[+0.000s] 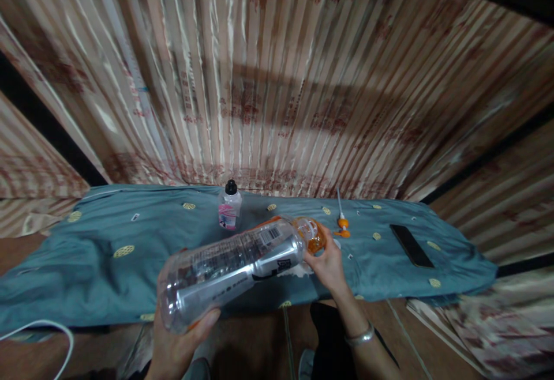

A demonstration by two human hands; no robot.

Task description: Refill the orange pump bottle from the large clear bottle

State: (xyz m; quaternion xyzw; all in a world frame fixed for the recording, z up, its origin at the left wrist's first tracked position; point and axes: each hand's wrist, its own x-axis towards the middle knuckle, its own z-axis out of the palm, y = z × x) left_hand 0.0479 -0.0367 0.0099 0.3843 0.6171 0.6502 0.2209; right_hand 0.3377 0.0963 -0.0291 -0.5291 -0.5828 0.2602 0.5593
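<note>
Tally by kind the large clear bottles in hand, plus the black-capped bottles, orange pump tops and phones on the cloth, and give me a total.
Large clear bottle, in the left hand, right hand at its far end: 1
Black-capped bottle: 1
Orange pump top: 1
Phone: 1
Total: 4

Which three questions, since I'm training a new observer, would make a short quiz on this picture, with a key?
1. True or false: in the picture, the orange pump lies to the left of the dark phone.

2. Where is the silver bangle?
A. On the left wrist
B. On the right wrist
C. Beside the phone

3. Fill in: the ____ hand holds the wide end of the large clear bottle, while the right hand grips the orange-tinted clear part at the other end.

Key: 1. True. 2. B. 3. Left hand.
</note>
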